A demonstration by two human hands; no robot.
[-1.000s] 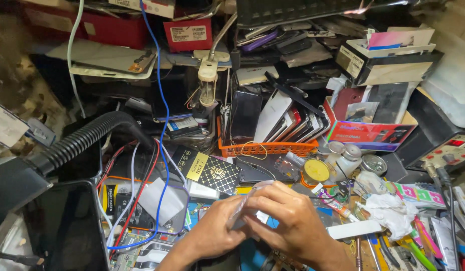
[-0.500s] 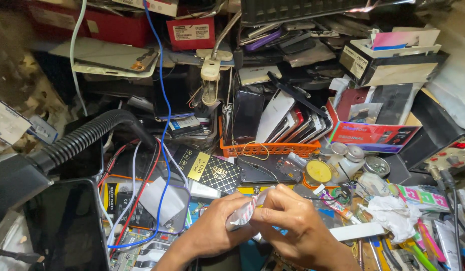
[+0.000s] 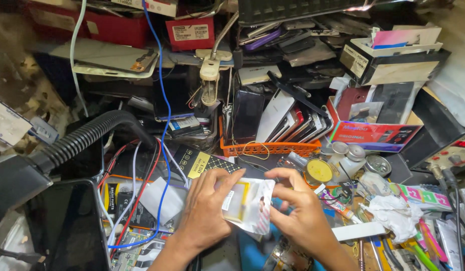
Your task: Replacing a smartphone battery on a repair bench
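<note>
A black ribbed hose (image 3: 87, 138) crosses the left of the frame. An orange basket (image 3: 272, 148) with upright phones stands in the middle. Below it, at the lower centre, 2 hands hold 1 small clear plastic pouch (image 3: 247, 205); it is crumpled, with a white edge and a yellowish part inside. The left hand (image 3: 207, 211) is closed on its left side, the right hand (image 3: 300, 211) pinches its right side.

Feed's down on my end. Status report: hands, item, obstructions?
Left hand and right hand both grip a small clear packet, held above the bench. Orange basket of phones sits behind. Cables lie left, clear of the packet.
</note>
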